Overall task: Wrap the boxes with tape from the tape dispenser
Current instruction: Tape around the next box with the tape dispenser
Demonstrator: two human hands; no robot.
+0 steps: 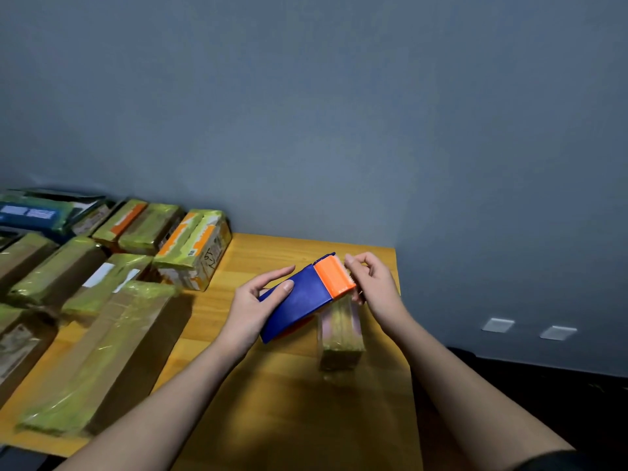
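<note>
A blue tape dispenser (299, 300) with an orange cutter head (334, 275) is held above the wooden table (292, 402). My left hand (258, 300) grips its blue body from the left, thumb on top. My right hand (372, 283) pinches at the orange end, where the tape comes out; the tape itself is hard to see. Just below the dispenser lies a small tape-wrapped box (339, 331), partly hidden by it.
Several wrapped cardboard boxes fill the table's left side, among them a long one (102, 362) and an orange-striped one (193, 249). A grey-blue wall stands behind. The table's right edge (396, 266) drops to a dark floor.
</note>
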